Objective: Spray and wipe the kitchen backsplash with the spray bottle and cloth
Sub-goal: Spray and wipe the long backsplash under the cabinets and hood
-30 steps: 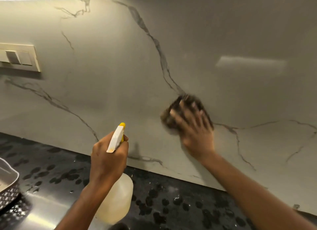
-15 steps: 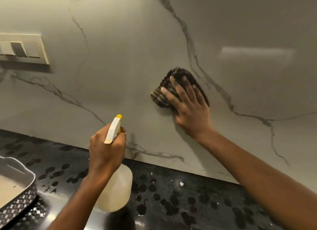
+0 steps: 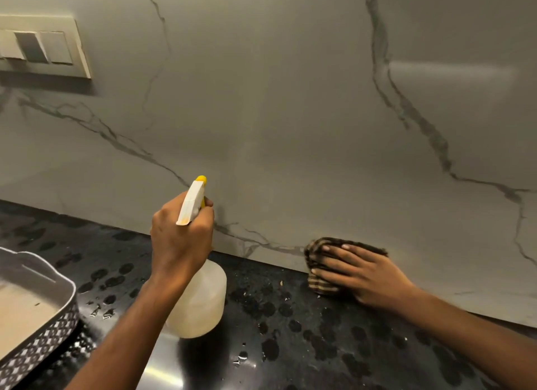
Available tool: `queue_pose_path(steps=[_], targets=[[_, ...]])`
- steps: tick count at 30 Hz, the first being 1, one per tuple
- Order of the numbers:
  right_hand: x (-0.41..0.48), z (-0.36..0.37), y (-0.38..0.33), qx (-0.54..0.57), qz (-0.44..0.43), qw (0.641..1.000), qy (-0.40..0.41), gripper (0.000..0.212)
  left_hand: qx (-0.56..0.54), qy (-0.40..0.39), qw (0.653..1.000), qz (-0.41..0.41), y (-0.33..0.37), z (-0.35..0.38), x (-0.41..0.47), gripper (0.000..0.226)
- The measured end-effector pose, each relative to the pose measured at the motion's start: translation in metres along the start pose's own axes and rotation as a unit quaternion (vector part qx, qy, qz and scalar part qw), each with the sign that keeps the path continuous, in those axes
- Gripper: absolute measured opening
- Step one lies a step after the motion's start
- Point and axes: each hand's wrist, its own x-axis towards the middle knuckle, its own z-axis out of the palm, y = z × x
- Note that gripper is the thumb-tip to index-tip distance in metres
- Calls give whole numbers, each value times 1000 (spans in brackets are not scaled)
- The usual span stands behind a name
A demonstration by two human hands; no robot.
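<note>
Low down, right hand (image 3: 366, 276) presses cloth (image 3: 319, 283) flat-fingered against backsplash (image 3: 290, 113); left hand (image 3: 180, 238) grips spray bottle (image 3: 200, 299).

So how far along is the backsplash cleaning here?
Done: some spraying, judging by droplets on the black countertop. In hand: the right hand presses the striped cloth at the bottom edge of the backsplash; the left hand grips the spray bottle. Left: unclear, it shows no wiped boundary.

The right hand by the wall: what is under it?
A dark brown, tan-striped cloth, pressed flat by the right hand at the foot of the grey-veined marble backsplash. The hand covers the cloth's middle.
</note>
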Motion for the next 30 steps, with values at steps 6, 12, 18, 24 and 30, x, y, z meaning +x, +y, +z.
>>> queue_pose_path(steps=[6, 12, 18, 24, 30], targets=[[146, -31, -48, 28, -69, 996, -57, 66, -1, -7, 999, -34, -14, -4, -1, 34], [147, -35, -55, 62, -42, 996, -52, 62, 15, -6, 1000, -25, 13, 12, -8, 24], [-23, 9, 14, -20, -54, 998, -13, 75, -15, -14, 999, -24, 53, 32, -20, 30], [-207, 26, 91, -129, -58, 990, -25, 80, -27, -16, 1000, -3, 110, 48, -52, 33], [-287, 9, 181, -133, -117, 984, -24, 53, -33, -36, 999, -7, 160, 67, -87, 32]])
